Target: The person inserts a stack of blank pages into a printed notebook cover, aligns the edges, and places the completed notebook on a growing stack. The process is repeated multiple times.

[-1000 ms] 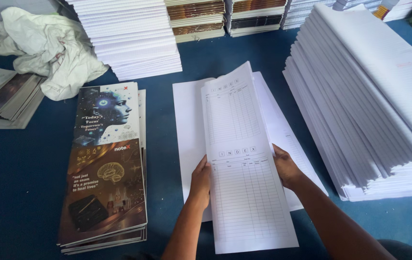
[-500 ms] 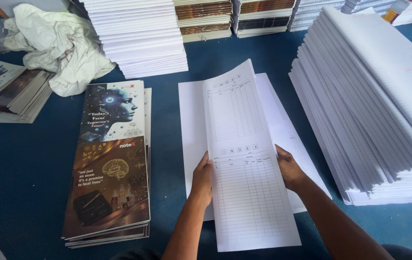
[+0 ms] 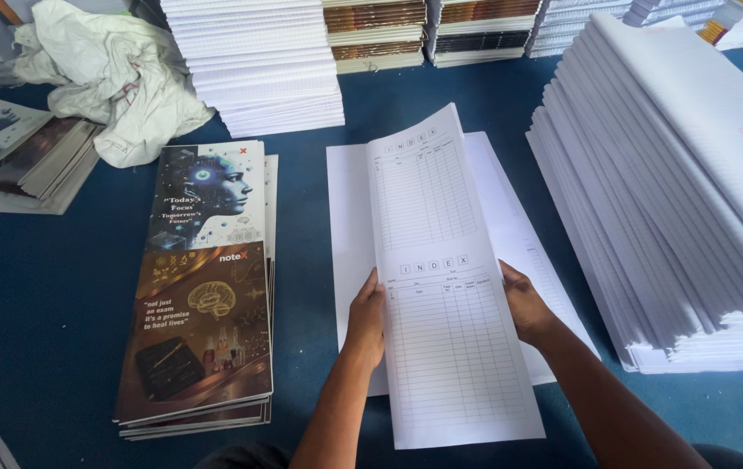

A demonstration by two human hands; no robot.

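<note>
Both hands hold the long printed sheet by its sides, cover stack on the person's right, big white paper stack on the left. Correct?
Sides are swapped. In the head view the cover stack lies on the person's left and the white paper stack on the right. Both the left hand and right hand do hold the sheet.

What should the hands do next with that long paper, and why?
Probably lower the long printed sheet flat onto the white sheets beneath. The left hand and right hand grip its edges, and its far end lifts above them.
</note>
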